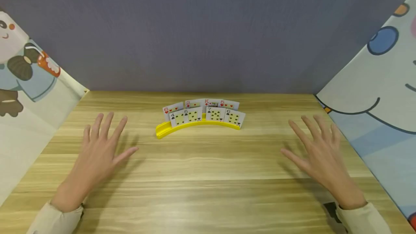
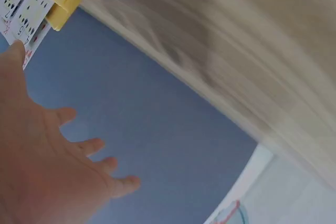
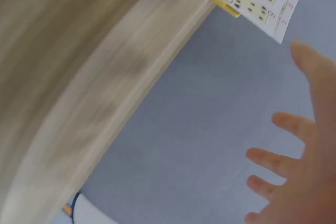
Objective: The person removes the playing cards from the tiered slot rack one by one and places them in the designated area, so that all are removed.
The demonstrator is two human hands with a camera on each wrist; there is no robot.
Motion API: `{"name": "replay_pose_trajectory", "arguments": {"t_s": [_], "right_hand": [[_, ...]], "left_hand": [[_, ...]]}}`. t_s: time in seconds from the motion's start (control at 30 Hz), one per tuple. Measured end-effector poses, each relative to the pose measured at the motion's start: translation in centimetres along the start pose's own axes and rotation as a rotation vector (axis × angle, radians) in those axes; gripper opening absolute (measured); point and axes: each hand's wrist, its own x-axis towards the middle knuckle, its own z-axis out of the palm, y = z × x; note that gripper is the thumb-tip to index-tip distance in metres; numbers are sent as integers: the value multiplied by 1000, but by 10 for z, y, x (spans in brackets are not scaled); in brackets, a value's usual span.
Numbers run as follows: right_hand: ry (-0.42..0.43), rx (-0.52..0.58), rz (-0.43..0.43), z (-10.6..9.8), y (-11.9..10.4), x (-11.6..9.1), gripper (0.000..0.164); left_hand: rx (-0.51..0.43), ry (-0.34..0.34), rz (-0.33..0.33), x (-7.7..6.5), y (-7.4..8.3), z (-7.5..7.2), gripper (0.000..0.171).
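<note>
Left hand (image 1: pixel 99 154) and right hand (image 1: pixel 321 154) are spread, empty, either side of the yellow holder (image 1: pixel 164 130); its playing cards (image 1: pixel 194 115) are probably best handled by the edges.

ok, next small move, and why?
Probably ease the right hand toward the black 6: the hand holds nothing, and that card stands just right of the black 7 in the yellow holder, out of number order.
</note>
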Motion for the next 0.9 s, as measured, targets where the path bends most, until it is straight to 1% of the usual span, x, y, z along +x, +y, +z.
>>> {"name": "replay_pose_trajectory", "arguments": {"t_s": [0.1,0.2,0.3,0.43,0.53,0.6,0.73,0.9], "right_hand": [[12,61,-6,0,-6,9,75],[1,117,-22,0,-11,19,61],[-8,147,-56,1,-16,30,51],[-5,180,-91,6,-25,47,38],[-1,214,-113,12,-32,61,28],[2,237,-126,16,-37,70,24],[1,281,-142,24,-46,86,21],[-35,337,-122,34,-55,102,18]], "left_hand": [[-86,1,50,8,2,3,84],[-212,-35,69,16,9,3,79],[-316,-103,57,24,18,2,75],[-397,-195,40,36,27,3,71],[-451,-228,44,47,32,6,69],[-489,-246,47,54,34,9,67],[-580,-294,17,67,36,16,62],[-679,-374,-55,81,36,25,58]]}}
